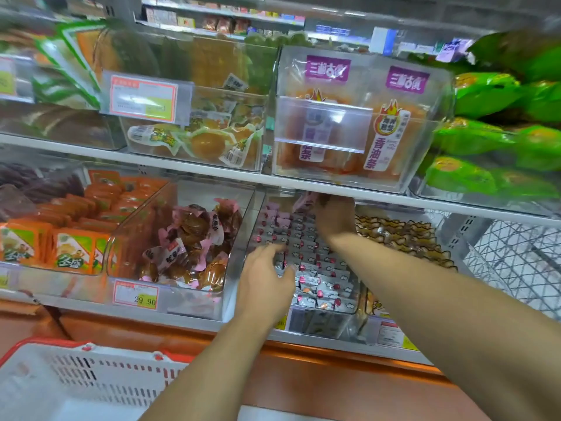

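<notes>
A clear plastic bin (250, 238) on the lower shelf holds rows of small silver and pink snack packets (315, 268). My left hand (267, 278) lies over the front rows with its fingers spread and touching the packets. My right hand (334, 217) reaches to the back of the bin, just under the upper shelf, and grips a few pink packets (305, 200) lifted off the pile. Its fingertips are partly hidden by the shelf edge.
A white shopping basket with a red rim (76, 381) sits at the lower left. Neighbouring bins hold brown wrapped snacks (188, 244), orange packs (69, 238) and golden packets (403, 235). The white upper shelf (212, 171) carries more clear bins. A price tag (136, 296) hangs at the shelf front.
</notes>
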A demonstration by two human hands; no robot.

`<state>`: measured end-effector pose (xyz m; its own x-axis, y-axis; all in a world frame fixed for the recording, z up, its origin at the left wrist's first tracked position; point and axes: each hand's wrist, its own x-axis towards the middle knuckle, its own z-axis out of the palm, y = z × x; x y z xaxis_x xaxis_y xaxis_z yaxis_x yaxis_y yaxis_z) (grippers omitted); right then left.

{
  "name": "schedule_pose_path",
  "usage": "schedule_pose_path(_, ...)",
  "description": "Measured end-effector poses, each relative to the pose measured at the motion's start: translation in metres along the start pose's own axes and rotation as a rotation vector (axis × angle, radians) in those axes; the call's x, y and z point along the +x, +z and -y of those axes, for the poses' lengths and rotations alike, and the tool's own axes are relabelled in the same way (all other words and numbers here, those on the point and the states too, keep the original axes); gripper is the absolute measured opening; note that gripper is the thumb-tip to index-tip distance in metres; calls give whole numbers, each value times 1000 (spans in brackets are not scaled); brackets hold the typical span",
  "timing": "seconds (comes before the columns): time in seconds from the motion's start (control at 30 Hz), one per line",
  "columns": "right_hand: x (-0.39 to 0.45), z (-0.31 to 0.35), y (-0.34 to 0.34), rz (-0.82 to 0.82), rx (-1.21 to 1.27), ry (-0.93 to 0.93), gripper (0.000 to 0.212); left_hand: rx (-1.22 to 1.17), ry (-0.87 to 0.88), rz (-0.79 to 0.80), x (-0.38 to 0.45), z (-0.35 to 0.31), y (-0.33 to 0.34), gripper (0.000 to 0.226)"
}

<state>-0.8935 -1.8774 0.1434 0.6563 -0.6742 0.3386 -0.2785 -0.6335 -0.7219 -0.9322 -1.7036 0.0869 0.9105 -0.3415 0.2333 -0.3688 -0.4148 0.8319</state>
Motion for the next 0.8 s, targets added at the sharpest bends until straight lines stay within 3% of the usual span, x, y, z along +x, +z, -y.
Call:
schedule_pose_path(0.1,-12,4,-11,-90,208,179,30,-31,-16,-54,0,-5,0,46)
schedule_pose_path(0.2,-43,12,-31,-62,666,268,14,-146,-28,-161,-1,-11,-5,45)
schedule_pose_path(0.3,-75,10,-44,-58,784,369,5,-477,-152,-173,-3,-14,-13,38)
schedule_pose_path(0.43,-114,9,-61,137,1066,563,5,-904,-333,-122,-7,-12,-26,15)
schedule_pose_path(0.6,-142,-6,-70,319,1146,676,21,-1058,-444,-159,-17,-14,-36,13)
schedule_pose_path(0.8,-148,-13,-68,272,1060,612,17,-1212,-562,-79,-16,-17,-37,14)
